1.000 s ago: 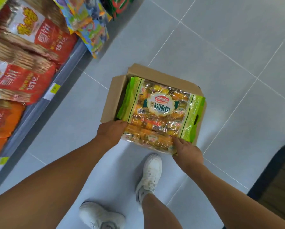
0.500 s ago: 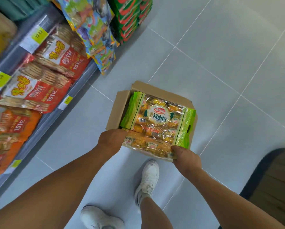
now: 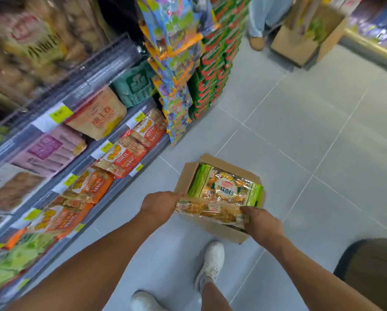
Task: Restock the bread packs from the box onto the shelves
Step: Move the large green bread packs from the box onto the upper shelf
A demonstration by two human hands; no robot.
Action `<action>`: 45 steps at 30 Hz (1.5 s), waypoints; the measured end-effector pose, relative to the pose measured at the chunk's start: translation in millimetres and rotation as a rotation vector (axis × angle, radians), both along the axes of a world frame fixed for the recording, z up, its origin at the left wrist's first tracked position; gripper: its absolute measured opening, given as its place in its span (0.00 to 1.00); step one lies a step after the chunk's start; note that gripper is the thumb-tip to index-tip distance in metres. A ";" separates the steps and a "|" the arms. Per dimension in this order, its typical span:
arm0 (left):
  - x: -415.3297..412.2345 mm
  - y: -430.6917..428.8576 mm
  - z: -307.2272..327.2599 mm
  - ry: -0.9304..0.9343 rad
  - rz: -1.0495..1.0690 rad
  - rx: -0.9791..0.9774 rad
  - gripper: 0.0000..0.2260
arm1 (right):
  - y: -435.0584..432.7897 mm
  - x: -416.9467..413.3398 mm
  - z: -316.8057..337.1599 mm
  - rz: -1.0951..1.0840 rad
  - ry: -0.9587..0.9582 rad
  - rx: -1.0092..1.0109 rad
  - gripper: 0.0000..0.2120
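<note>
The bread pack (image 3: 211, 211) lies edge-on with its long axis running straight from the left hand (image 3: 160, 204) to the right hand (image 3: 263, 225), each closed around one end. It is clear plastic over orange-yellow rolls, held just above another bread pack (image 3: 227, 187) in the box (image 3: 221, 232).

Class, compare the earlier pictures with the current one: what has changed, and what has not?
The bread pack held by the left hand and right hand has come up, clear of the cardboard box. The view has tilted up, showing more shelves. Same grip, box in place, another green-edged pack inside.
</note>
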State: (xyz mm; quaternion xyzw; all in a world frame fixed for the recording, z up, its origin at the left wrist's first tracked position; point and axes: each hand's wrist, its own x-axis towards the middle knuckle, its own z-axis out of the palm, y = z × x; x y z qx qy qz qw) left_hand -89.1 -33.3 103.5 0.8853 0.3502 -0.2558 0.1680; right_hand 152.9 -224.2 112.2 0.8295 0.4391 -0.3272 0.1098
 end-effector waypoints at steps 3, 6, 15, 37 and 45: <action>-27.2 8.7 66.8 -0.021 0.032 0.019 0.14 | 11.6 -14.3 60.5 0.071 -0.030 0.061 0.24; -59.8 19.7 137.9 -0.121 0.110 -0.014 0.12 | 28.8 -25.6 126.1 0.049 0.034 0.164 0.21; -180.6 45.5 326.9 -0.620 0.459 0.084 0.29 | 105.5 -59.7 321.8 0.192 0.078 0.466 0.25; -453.3 -43.5 534.2 -1.770 1.172 0.318 0.17 | 165.6 -318.8 579.4 0.508 0.722 0.927 0.20; -534.2 -78.6 544.4 -1.934 1.393 0.208 0.17 | 163.3 -395.9 467.5 0.099 1.380 0.578 0.44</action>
